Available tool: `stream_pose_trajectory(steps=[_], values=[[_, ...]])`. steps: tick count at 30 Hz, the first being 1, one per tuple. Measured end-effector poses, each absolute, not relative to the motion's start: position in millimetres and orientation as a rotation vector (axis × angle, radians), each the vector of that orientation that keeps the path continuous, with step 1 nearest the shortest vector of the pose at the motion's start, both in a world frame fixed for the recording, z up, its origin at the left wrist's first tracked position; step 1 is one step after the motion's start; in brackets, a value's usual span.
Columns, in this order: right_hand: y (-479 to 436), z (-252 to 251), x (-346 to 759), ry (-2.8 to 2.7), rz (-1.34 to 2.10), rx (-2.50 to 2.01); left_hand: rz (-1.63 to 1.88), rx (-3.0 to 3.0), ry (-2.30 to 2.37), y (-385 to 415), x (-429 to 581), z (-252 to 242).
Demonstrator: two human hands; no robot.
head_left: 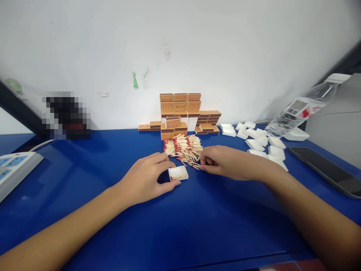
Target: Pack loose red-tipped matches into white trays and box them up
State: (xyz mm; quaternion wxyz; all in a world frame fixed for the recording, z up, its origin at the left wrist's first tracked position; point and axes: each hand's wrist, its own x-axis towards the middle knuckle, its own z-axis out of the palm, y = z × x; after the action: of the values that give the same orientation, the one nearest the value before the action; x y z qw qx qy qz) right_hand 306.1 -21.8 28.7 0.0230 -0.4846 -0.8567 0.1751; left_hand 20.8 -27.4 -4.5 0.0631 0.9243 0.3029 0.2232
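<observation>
Findings at the desk (180, 226):

1. The left hand (146, 178) has its grip clamped on a small white tray (178, 172), thumb at the near edge and forefinger at the far corner. The tray sits flat on the desk, just in front of the matches (184, 147), with a few sticks inside.
2. The right hand (228, 162) rests at the right near edge of the matches, fingers drawn together. I cannot tell whether its grip has any sticks pinched.

Risks, as judged:

- The tray is light card held at only two points. Extra thumb pressure could buckle a wall or tip it and spill the sticks.
- The matches lie loose and crossed. A sideways drag by the right hand could scatter them or roll strays under the wrist.
- Red heads rubbed hard against each other or against the boxes (182, 113) could strike. The boxes stand right behind the heap.
- That stack is uneven, so a knock from either hand could topple it onto the matches.
- The bottle (299, 111) leans over the spare trays (261, 143). A leak would ruin the card and any sticks nearby.
- The power strip (14, 165) at far left is well apart and poses little concern.
</observation>
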Motion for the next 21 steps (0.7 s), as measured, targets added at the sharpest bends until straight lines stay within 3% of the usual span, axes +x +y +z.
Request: stream_pose_trajectory(steps=[14, 21], values=[[-38.3, 39.9, 290.0, -2.629, 0.651, -1.29, 0.685, 2.699, 0.904, -29.8, 23.9, -4.6], [-55.9, 36.0, 259.8, -2.891, 0.016, -1.319, 0.694, 2.692, 0.814, -30.7, 26.3, -3.5]])
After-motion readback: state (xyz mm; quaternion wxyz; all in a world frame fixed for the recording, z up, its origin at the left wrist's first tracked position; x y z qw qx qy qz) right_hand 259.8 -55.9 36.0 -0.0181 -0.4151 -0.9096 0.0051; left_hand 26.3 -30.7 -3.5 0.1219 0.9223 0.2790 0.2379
